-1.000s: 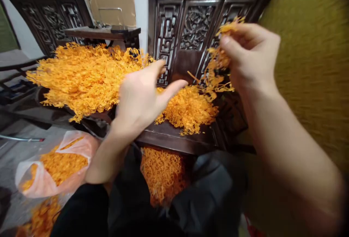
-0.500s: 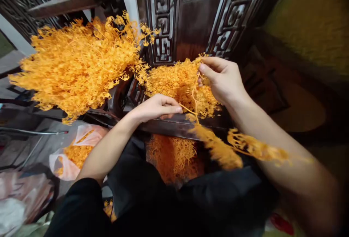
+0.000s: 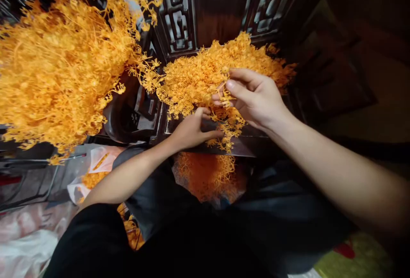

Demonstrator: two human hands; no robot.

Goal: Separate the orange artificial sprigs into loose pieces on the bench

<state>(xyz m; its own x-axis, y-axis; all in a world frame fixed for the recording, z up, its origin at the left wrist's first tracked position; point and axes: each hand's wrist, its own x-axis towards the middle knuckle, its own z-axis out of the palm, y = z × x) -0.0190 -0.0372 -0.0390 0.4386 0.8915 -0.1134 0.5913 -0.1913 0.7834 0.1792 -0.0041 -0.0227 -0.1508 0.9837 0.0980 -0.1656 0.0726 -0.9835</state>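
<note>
Curly orange strands lie in a pile [image 3: 198, 73] on a dark wooden seat. My right hand [image 3: 253, 94] is at the front of this pile, thumb and fingertips pinched on an orange sprig [image 3: 232, 126] that hangs down over the seat's front edge. Beside the sprig's left side is my left hand [image 3: 197, 128], its thumb and fingers apart, with nothing seen between them. A larger orange heap [image 3: 60, 64] rises at the left over the seat's curved arm.
Carved dark panels [image 3: 221, 9] stand behind the seat. Below its front edge, between the legs, is a bag of orange strands [image 3: 205, 175]. Plastic bags [image 3: 28, 244] lie at lower left, near a metal bar [image 3: 53, 182].
The long sprig that stretched toward my right forearm no longer shows there. My left hand has opened and let go of its stem. The view has shifted, with the left heap now larger in it.
</note>
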